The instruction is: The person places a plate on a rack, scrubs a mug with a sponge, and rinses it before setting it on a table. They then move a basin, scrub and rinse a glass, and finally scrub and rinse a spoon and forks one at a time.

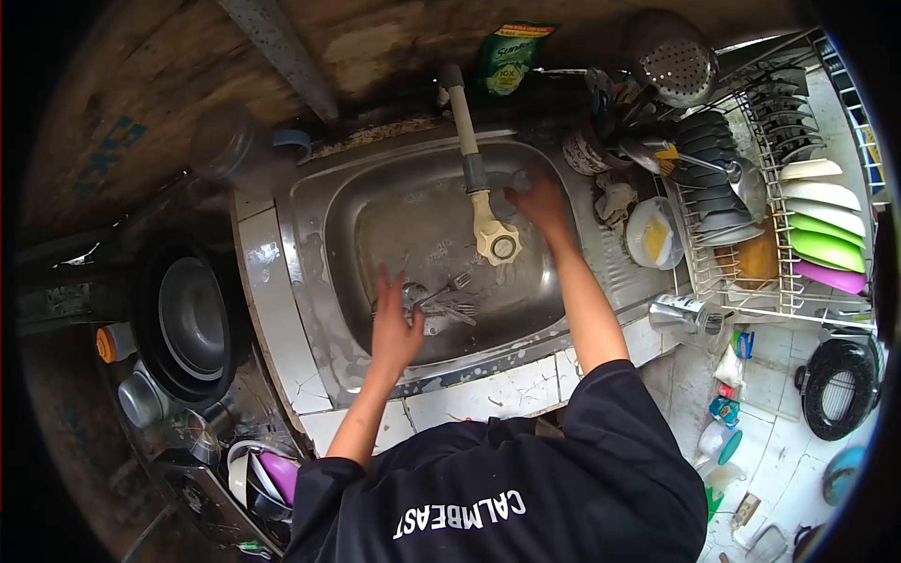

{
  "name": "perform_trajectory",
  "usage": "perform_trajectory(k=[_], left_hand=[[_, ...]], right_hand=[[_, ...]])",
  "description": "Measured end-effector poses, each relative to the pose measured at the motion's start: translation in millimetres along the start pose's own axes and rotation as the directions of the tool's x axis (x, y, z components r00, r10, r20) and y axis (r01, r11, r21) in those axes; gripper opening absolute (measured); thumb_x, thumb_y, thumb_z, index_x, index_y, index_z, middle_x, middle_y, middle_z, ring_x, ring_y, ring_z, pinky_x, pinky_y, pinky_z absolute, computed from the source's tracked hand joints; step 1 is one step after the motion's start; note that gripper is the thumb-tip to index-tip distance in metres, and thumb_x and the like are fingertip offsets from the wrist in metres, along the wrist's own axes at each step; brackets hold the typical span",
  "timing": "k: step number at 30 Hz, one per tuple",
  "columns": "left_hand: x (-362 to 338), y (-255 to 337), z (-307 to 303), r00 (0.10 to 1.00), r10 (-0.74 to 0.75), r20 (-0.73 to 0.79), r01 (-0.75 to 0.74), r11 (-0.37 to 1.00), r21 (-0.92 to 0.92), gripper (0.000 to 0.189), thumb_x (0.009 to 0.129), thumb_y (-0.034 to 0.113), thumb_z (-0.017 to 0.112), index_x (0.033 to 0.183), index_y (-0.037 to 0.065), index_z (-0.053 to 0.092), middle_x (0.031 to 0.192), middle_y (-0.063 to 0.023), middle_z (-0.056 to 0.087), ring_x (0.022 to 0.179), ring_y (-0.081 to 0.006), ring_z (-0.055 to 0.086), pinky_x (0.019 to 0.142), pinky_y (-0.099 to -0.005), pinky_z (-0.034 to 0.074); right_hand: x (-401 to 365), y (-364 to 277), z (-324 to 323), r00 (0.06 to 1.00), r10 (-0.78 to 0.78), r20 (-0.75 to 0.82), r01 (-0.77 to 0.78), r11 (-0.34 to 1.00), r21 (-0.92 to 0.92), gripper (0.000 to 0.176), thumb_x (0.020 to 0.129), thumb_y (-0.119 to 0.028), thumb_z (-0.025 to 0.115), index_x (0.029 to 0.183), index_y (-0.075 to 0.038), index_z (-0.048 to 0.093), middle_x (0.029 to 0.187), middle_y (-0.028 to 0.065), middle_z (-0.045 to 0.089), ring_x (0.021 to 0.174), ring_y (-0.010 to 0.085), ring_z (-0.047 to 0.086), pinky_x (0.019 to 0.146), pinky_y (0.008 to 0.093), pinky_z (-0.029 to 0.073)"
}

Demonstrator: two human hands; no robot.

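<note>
Steel sink (375, 216) holds cutlery (450, 302) below a faucet (479, 188). Left hand (394, 324), fingers spread open, touches the cutlery; right hand (540, 202) reaches beside the faucet, grip unclear.

Cutlery (449, 302), small heap of metal forks and spoons, wet, lying flat and crossed on the sink bottom near its front wall, partly under the left hand (394, 328), small greyish round thing (522, 178), blurred, at the right hand (542, 205), near the sink's far wall
</note>
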State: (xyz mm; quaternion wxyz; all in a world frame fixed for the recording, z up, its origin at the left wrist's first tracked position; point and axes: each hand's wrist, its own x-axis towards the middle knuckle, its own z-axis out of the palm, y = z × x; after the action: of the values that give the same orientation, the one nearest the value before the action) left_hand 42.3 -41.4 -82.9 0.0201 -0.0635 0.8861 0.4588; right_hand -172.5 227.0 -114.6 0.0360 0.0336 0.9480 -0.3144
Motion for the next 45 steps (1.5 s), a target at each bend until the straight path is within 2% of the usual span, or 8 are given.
perform_trajectory(k=[3,5,8,13,18,36,40,45], left_hand=[[9,-3,42,0.93,-0.204,0.307,0.295,0.912,-0.286,0.06,0.083,0.01,0.06,0.138,0.002,0.037,0.143,-0.0237,0.038,0.119,-0.0353,0.052,0.086,-0.0358,0.05],[14,1,58,0.786,-0.294,0.544,0.606,0.541,-0.583,0.065,0.085,0.014,0.064,0.14,0.0,0.032,0.136,-0.0187,0.046,0.115,-0.0284,0.055,0.088,-0.0365,0.05],[32,9,85,0.834,-0.276,0.478,0.551,0.372,-0.747,0.075,0.083,0.015,0.07,0.141,-0.002,0.027,0.133,-0.0163,0.048,0.116,-0.0243,0.053,0.091,-0.0369,0.048],[69,6,97,0.937,0.002,0.35,0.307,0.477,-0.823,0.083,0.074,0.012,0.077,0.139,-0.001,0.026,0.133,-0.0183,0.046,0.121,-0.0258,0.049,0.098,-0.0372,0.044],[91,5,84,0.911,0.37,0.18,-0.342,0.924,-0.171,0.076,0.058,0.004,0.077,0.127,0.0,0.044,0.123,-0.0192,0.055,0.116,-0.0358,0.053,0.099,-0.0406,0.042],[97,16,87,0.964,0.248,0.097,-0.237,0.965,-0.117,0.067,0.063,0.012,0.075,0.124,0.005,0.048,0.107,-0.0162,0.061,0.1,-0.0283,0.062,0.083,-0.0351,0.049],[96,-5,88,0.86,0.072,0.506,0.096,0.95,-0.298,0.058,0.072,0.019,0.071,0.124,0.005,0.049,0.107,-0.0089,0.061,0.097,-0.0205,0.061,0.08,-0.0326,0.049],[98,-9,95,0.668,-0.303,0.68,0.727,0.461,-0.509,0.05,0.09,0.042,0.053,0.123,0.004,0.05,0.106,-0.0085,0.06,0.099,-0.0234,0.06,0.082,-0.0375,0.052]], right_hand=[[-23,-13,-17,0.998,0.044,0.052,-0.046,0.997,0.054,0.07,0.072,-0.034,0.073,0.129,-0.003,0.046,0.12,0.0211,0.055,0.108,0.0403,0.056,0.082,0.0447,0.051],[-58,-7,-15,0.926,0.276,0.258,-0.35,0.368,0.862,0.048,0.082,-0.032,0.061,0.12,-0.005,0.052,0.11,0.0151,0.06,0.103,0.0317,0.06,0.076,0.0435,0.052],[-101,49,28,0.798,0.093,0.595,-0.588,-0.096,0.803,0.037,0.089,-0.033,0.051,0.115,-0.006,0.055,0.108,0.0104,0.061,0.099,0.0236,0.061,0.074,0.041,0.053],[-139,36,55,0.72,0.099,0.687,-0.689,-0.015,0.725,0.035,0.092,-0.034,0.046,0.114,-0.008,0.055,0.11,0.0081,0.059,0.096,0.0208,0.06,0.077,0.039,0.053],[-141,20,45,0.764,0.316,0.563,-0.637,0.229,0.736,0.037,0.093,-0.024,0.049,0.125,-0.006,0.053,0.116,0.0077,0.058,0.102,0.0189,0.059,0.085,0.0378,0.051],[-86,155,-187,0.844,0.343,-0.411,-0.193,0.911,0.365,0.033,0.086,-0.013,0.057,0.116,0.002,0.059,0.101,0.0157,0.067,0.083,0.0195,0.067,0.069,0.0287,0.052],[-50,184,-190,0.931,0.22,-0.291,-0.312,0.894,-0.322,0.058,0.073,-0.03,0.071,0.121,-0.003,0.055,0.107,0.0216,0.065,0.099,0.0303,0.064,0.085,0.0374,0.051],[-29,193,-177,0.852,0.522,-0.049,-0.493,0.767,-0.411,0.084,0.07,-0.035,0.067,0.144,-0.019,0.033,0.15,0.02,0.023,0.131,0.0369,0.039,0.106,0.0413,0.037]])
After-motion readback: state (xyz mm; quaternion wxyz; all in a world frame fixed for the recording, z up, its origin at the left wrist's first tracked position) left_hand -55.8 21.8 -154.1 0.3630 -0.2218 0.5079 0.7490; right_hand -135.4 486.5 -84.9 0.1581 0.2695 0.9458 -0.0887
